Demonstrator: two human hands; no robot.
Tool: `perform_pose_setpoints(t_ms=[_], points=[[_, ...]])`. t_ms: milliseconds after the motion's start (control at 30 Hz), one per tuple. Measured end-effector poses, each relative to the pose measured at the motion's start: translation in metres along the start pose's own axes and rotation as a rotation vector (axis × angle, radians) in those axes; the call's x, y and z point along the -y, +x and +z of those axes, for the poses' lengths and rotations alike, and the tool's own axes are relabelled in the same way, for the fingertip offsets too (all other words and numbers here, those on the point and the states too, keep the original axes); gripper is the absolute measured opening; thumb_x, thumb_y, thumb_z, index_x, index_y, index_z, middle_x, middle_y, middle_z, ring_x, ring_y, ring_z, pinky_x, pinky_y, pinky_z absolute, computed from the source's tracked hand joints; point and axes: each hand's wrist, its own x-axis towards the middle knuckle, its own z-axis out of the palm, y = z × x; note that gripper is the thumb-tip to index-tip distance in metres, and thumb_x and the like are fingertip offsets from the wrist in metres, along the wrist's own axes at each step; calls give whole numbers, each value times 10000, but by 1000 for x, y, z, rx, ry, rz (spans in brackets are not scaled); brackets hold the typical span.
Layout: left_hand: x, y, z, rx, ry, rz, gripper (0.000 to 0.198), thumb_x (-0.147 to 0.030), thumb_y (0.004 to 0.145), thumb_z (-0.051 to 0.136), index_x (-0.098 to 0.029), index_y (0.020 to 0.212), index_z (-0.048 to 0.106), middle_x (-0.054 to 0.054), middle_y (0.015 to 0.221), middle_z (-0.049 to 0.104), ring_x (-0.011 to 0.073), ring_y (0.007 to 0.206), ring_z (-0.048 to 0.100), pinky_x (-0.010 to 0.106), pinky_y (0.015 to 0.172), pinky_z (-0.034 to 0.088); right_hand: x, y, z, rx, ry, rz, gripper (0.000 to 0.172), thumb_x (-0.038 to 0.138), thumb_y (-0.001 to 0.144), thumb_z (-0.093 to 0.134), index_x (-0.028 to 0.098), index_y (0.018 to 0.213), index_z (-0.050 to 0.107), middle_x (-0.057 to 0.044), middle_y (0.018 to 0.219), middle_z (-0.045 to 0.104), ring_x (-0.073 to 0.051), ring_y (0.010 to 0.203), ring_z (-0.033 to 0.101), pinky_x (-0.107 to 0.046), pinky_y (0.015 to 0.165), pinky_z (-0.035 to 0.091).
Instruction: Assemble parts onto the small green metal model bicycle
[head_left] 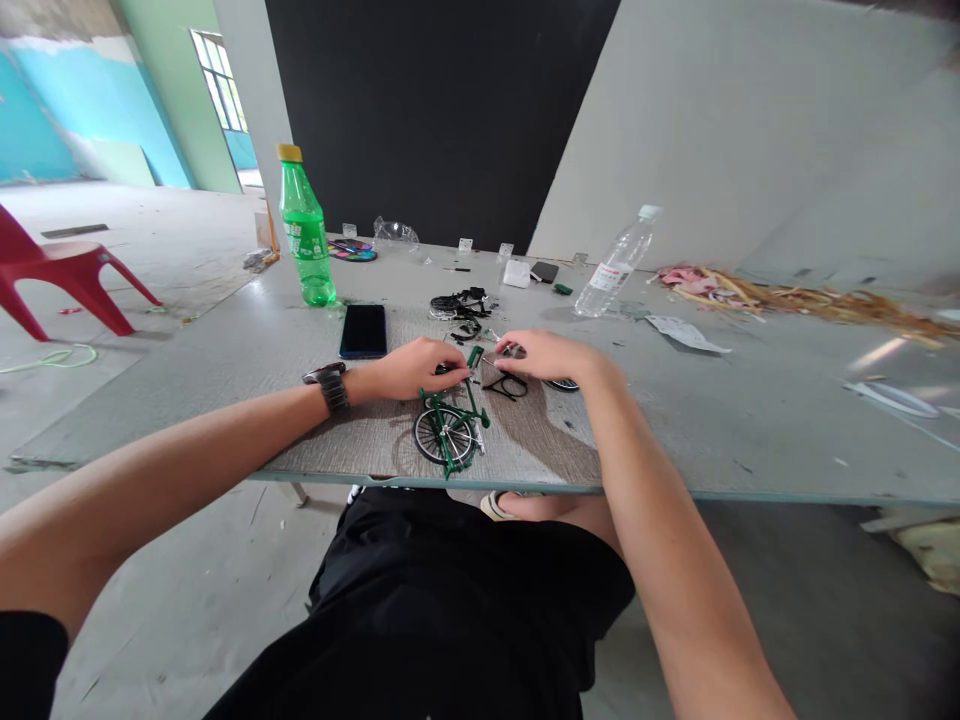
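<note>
Left hand (426, 368) pinching green model bike (445, 432) (long axis roughly fore-aft, mostly nearside), right hand (541, 355) just beside, grip can't tell.

From here I see a green bottle (306, 240) near a black phone (364, 331) on the counter (675, 420), a clear bottle (606, 280) farther right, a red chair (60, 268) off left.

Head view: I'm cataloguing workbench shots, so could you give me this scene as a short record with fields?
Left hand: at the green model bicycle, grip unclear
Right hand: by a black loop, grip unclear
Partly hidden: loose wheel, behind right wrist
Beyond hands: black parts, dark phone
Bottles: green bottle left, clear bottle right
Surface: grey table
</note>
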Motion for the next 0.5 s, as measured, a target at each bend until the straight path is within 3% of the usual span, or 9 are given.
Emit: perform_pose_setpoints(t_ms=[500], points=[[1, 0, 1, 7, -4, 5, 318, -375, 1006, 456, -180, 954, 702, 67, 942, 721, 167, 821, 629, 306, 767, 451, -4, 3, 2, -13, 4, -7, 454, 522, 869, 566, 266, 1230, 669, -96, 1302, 678, -310, 1094, 642, -451, 919, 502]])
